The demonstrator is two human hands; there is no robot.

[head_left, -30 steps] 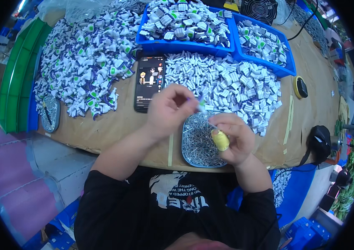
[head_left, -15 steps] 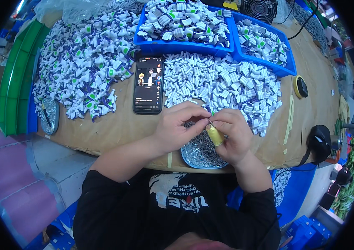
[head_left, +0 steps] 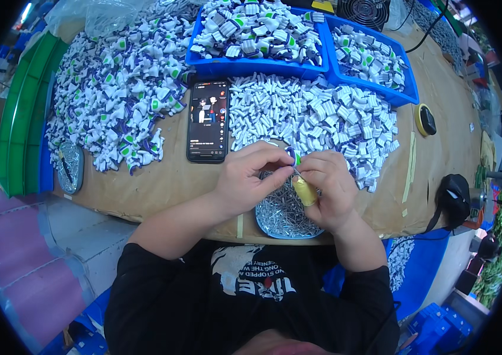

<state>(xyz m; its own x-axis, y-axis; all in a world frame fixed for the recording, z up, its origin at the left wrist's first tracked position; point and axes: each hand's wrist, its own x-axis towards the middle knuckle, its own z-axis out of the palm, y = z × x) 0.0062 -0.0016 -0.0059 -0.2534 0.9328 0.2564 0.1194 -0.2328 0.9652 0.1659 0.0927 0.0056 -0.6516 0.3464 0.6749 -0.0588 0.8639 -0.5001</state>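
Above the blue-rimmed tray (head_left: 261, 222) of small silver metal pins, my two hands meet fingertip to fingertip. My left hand (head_left: 240, 180) is closed in a pinch on a small toy part (head_left: 295, 156) in white, purple and green, mostly hidden by the fingers. Wrapped in the palm and fingers of my right hand (head_left: 335, 189) is a stubby tool with a yellow handle (head_left: 305, 191). A thin metal tip or pin shows at the pinch point beside the toy part; I cannot tell which it is.
Behind the hands lie heaps of white parts (head_left: 316, 118) and toy pieces (head_left: 115, 89). A lit phone (head_left: 208, 121) rests between them. Blue bins (head_left: 316, 70) full of parts stand at the back, green crates (head_left: 20, 118) at left. A yellow-black round object (head_left: 426, 121) lies at right.
Both hands stay together over the tray, with only a slight shift of the fingers. More of the toy part shows between them. The picture on the phone has changed.
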